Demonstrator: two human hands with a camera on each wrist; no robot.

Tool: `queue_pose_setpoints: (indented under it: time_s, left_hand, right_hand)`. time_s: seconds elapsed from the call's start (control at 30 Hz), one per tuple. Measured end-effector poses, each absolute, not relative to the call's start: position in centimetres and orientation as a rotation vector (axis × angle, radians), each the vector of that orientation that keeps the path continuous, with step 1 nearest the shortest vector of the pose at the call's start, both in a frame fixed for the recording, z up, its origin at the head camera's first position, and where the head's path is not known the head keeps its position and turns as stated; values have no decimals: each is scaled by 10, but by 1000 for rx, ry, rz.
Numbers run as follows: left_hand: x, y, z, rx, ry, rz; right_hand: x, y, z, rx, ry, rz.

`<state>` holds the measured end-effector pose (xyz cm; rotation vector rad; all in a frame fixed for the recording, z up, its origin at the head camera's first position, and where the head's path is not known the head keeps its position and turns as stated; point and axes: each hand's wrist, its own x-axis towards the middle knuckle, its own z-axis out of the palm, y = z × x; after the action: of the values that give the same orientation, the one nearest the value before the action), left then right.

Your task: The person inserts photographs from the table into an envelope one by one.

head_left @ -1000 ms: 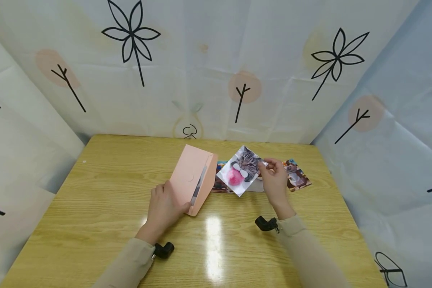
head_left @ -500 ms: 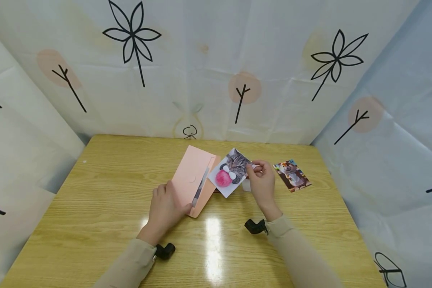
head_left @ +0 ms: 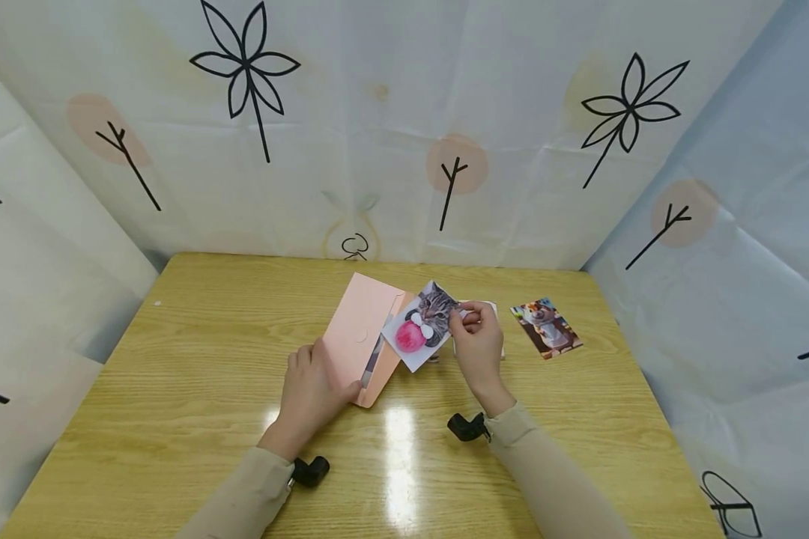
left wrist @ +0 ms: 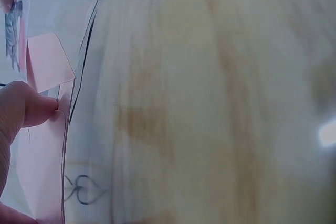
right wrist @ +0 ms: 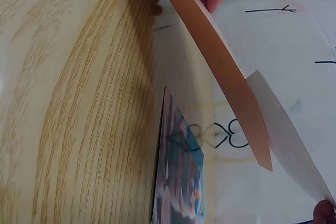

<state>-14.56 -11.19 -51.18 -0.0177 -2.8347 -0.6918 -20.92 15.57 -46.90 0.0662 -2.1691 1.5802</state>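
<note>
My left hand [head_left: 313, 389] holds a pink paper envelope [head_left: 353, 307], tilted, with the thumb at its opening edge and the flap folded out to the right. A grey-and-white print shows inside the opening. My right hand [head_left: 482, 348] pinches a photo card [head_left: 414, 329] of a cat with a pink ball by its right edge. The card's left corner lies at the envelope's mouth, over the open flap. In the left wrist view the thumb [left wrist: 39, 108] presses on the envelope beside the flap [left wrist: 50, 61]. The right wrist view shows the card's white back [right wrist: 286, 135] behind the flap.
A photo card [head_left: 547, 328] of a cartoon animal lies at the right of the wooden table [head_left: 195, 359]. A white-edged card [head_left: 498, 340] is partly hidden behind my right hand. A colourful card [right wrist: 181, 182] lies under the envelope in the right wrist view. Patterned cloth surrounds the table.
My right hand has carried the cat card left and slightly down, from over the table cards to the envelope's opening. The left hand and envelope have barely shifted.
</note>
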Motion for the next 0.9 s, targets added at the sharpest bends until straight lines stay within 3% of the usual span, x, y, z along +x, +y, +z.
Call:
queue_pose_setpoints:
  time_s: [0.9]
  left_hand:
    - [-147,-111,-510,-21,-2811,-691]
  right_hand:
    - [-204,125,-463,102,-2409,1775]
